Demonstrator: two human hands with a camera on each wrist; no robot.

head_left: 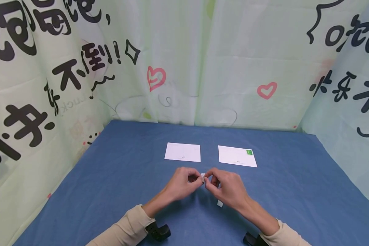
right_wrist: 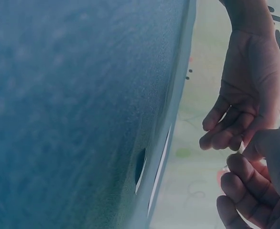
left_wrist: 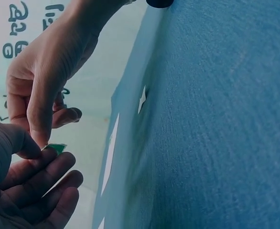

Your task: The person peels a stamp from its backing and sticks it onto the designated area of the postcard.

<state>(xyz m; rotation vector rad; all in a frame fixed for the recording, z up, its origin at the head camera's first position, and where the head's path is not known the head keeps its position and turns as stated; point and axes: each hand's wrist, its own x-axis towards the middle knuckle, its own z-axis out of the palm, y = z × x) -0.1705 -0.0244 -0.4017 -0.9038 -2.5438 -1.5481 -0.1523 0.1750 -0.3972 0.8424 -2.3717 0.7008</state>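
In the head view my left hand (head_left: 186,182) and right hand (head_left: 227,186) meet above the blue table, fingertip to fingertip. Between them is a small stamp (head_left: 203,176), white on the side seen from above. The left wrist view shows the green face of this stamp (left_wrist: 58,148). My left thumb and index finger pinch it, while the right thumb and index finger pinch at its edge. In the right wrist view only a thin pale sliver of the stamp (right_wrist: 241,147) shows; fingers hide the rest.
Beyond the hands lie two white cards: a plain left one (head_left: 182,152) and a right one (head_left: 236,156) bearing a green stamp (head_left: 249,152). A small white piece (head_left: 219,203) lies near the right wrist. Printed curtains (head_left: 178,51) stand around the blue tabletop (head_left: 117,164).
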